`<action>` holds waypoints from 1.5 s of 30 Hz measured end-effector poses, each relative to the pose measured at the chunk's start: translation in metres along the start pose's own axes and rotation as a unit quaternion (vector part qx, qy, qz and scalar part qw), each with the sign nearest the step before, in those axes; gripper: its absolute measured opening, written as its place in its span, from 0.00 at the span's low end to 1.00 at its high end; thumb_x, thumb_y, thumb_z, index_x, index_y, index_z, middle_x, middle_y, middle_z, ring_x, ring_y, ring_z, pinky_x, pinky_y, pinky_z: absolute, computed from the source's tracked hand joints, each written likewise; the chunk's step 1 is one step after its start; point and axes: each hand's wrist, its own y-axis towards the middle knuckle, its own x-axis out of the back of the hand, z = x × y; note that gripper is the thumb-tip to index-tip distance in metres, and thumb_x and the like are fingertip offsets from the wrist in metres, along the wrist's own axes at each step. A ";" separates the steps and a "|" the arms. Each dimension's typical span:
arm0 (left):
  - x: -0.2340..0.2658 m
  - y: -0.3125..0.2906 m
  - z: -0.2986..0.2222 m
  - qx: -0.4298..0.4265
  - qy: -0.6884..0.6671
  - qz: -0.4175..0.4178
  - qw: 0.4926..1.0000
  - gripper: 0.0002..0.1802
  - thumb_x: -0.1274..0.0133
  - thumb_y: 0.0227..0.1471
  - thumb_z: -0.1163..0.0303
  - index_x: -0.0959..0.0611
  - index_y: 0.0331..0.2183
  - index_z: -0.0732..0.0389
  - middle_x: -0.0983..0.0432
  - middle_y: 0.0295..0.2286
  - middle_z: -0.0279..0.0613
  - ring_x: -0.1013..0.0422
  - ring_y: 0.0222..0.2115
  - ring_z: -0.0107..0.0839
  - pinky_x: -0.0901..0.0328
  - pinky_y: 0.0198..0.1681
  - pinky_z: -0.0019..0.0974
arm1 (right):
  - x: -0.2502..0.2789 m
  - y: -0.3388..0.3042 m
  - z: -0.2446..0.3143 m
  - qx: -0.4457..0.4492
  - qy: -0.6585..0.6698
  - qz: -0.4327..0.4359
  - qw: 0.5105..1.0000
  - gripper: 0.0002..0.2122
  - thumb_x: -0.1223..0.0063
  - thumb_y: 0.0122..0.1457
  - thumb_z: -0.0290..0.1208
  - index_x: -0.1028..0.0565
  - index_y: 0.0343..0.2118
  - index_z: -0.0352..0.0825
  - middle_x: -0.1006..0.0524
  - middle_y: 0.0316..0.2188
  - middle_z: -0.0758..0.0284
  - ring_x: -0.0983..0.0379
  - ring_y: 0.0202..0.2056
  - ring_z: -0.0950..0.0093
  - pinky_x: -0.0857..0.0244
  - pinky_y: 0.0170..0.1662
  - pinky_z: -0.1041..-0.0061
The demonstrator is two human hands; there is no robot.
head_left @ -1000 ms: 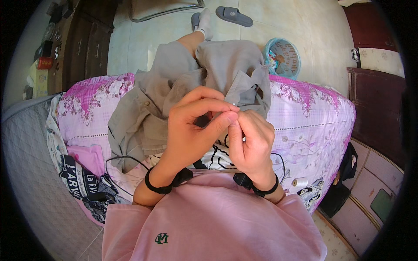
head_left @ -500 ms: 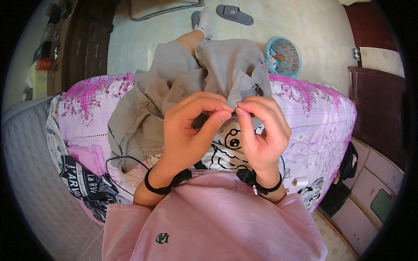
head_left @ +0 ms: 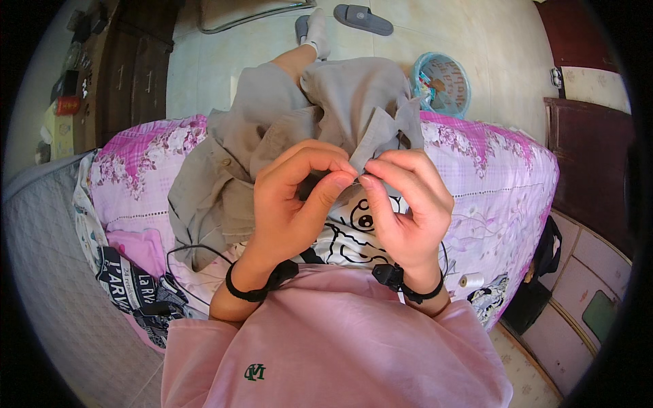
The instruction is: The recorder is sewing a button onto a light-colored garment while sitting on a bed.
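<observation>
My left hand (head_left: 292, 197) and my right hand (head_left: 411, 211) are raised over my lap, fingertips almost meeting. Thumb and index finger of the left pinch a fine pale thread (head_left: 357, 181), a short bit of which shows between the hands. The right thumb and index finger are drawn close together beside it; whatever lies between them is too small to make out. Below and beyond the hands, a grey garment (head_left: 197, 197) with a button lies bunched across my lap. White cloth with a black cartoon print (head_left: 350, 241) shows between my wrists.
I sit on a bed with a pink-and-white floral sheet (head_left: 490, 204). A white thread spool (head_left: 471, 280) lies beside my right wrist. A blue basket (head_left: 442, 85) and a grey slipper (head_left: 364, 19) are on the floor. Dark cables (head_left: 197, 248) run near my left forearm.
My right fingertips have parted slightly from the left ones, and the thumb and index finger have loosened a little. The left hand has barely shifted. The garment lies as before.
</observation>
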 end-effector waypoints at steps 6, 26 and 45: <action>0.001 0.000 -0.008 0.012 0.033 0.031 0.999 0.02 0.47 0.51 0.82 0.22 0.31 0.69 0.25 0.32 0.43 0.32 0.32 0.25 0.38 0.36 0.25 | 0.004 0.002 0.005 -0.008 -0.006 0.003 1.000 0.07 0.38 0.45 0.16 0.22 0.29 0.29 0.25 0.26 0.63 0.28 0.25 0.69 0.35 0.27 0.75; -0.006 -0.001 -0.016 -0.011 0.142 -0.013 0.990 0.03 0.42 0.48 0.82 0.19 0.29 0.70 0.21 0.30 0.44 0.27 0.30 0.26 0.34 0.33 0.26 | -0.005 0.003 0.001 0.053 -0.115 -0.031 0.991 0.09 0.38 0.39 0.17 0.24 0.26 0.32 0.28 0.22 0.66 0.31 0.22 0.68 0.39 0.23 0.73; -0.003 -0.006 -0.011 0.115 -0.023 -0.062 0.991 0.04 0.44 0.52 0.80 0.19 0.32 0.70 0.22 0.32 0.39 0.30 0.31 0.20 0.36 0.34 0.22 | -0.011 0.000 0.004 -0.020 -0.048 -0.032 0.998 0.08 0.38 0.42 0.16 0.22 0.28 0.31 0.25 0.23 0.64 0.29 0.23 0.68 0.36 0.25 0.74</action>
